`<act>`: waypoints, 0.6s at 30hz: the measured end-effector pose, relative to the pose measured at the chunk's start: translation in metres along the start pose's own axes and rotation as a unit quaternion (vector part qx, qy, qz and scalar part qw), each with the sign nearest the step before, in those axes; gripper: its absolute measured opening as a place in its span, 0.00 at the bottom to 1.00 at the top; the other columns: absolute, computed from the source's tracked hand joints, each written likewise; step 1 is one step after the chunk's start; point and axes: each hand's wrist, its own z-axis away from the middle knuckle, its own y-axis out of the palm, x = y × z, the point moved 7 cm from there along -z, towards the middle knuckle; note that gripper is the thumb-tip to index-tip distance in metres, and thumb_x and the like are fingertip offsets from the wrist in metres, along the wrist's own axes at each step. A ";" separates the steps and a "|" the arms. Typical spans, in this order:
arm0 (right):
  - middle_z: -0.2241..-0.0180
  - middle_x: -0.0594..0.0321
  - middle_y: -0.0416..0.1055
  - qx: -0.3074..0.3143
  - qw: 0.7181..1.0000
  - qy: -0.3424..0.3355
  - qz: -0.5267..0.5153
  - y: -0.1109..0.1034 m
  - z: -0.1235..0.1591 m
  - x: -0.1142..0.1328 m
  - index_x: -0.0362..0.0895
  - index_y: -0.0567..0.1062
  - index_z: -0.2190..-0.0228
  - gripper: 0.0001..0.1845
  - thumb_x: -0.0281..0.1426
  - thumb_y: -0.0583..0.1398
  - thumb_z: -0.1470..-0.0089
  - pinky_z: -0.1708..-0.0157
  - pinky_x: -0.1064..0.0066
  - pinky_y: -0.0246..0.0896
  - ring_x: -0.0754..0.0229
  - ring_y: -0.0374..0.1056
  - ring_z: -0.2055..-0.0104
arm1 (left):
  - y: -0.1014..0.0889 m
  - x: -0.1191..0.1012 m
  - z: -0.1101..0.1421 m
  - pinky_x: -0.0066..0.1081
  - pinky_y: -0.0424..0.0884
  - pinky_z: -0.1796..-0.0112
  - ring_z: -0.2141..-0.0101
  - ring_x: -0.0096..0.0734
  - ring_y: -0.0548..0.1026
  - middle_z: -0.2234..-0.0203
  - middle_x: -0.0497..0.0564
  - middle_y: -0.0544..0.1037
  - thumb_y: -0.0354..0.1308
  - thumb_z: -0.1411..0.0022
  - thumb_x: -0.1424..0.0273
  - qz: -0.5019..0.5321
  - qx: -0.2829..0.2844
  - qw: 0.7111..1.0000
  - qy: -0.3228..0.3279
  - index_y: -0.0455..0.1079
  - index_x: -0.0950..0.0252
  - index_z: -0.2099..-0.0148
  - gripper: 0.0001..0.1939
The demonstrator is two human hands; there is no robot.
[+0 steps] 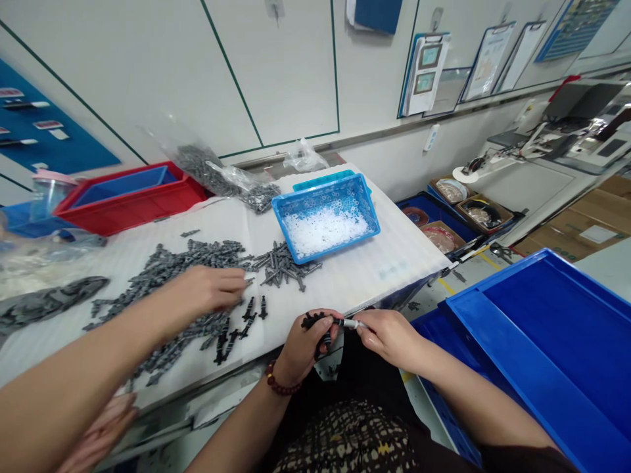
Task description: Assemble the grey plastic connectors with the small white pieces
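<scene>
My left hand, with a beaded bracelet at the wrist, is closed around several black plastic fittings in front of my lap. One of these fittings points right and meets a white, rod-like piece. My right hand pinches the far end of that piece; whether it is a tool or a part I cannot tell. Just beyond, on the table's near edge, lie several black fittings with pale rings. A blue bin of small white rings stands farther back.
A co-worker's hand reaches over a heap of grey fittings at left; another hand is below. Grey pieces lie by the bin. A red crate stands behind, and large blue trays are at right.
</scene>
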 end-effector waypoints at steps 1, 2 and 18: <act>0.77 0.67 0.64 0.000 1.000 -0.002 -0.001 0.000 0.000 0.000 0.44 0.66 0.75 0.10 0.25 0.50 0.44 0.74 0.74 0.44 0.65 0.58 0.75 | 0.002 -0.001 0.000 0.24 0.52 0.84 0.87 0.18 0.55 0.86 0.44 0.65 0.56 0.48 0.60 0.006 0.005 1.000 -0.001 0.72 0.66 0.68 0.14; 0.77 0.67 0.64 0.000 1.000 -0.003 -0.002 0.001 0.000 0.001 0.44 0.66 0.75 0.10 0.26 0.50 0.44 0.74 0.74 0.45 0.65 0.57 0.75 | 0.004 -0.003 0.001 0.24 0.51 0.84 0.87 0.18 0.54 0.86 0.43 0.64 0.57 0.49 0.60 0.014 0.012 1.000 -0.002 0.71 0.67 0.68 0.14; 0.77 0.65 0.66 0.015 1.000 0.014 0.013 0.003 -0.001 -0.001 0.44 0.67 0.74 0.11 0.27 0.49 0.43 0.74 0.74 0.46 0.63 0.60 0.74 | 0.013 -0.006 0.003 0.22 0.52 0.84 0.86 0.17 0.57 0.84 0.44 0.66 0.58 0.48 0.59 0.089 0.077 0.993 -0.010 0.73 0.70 0.63 0.18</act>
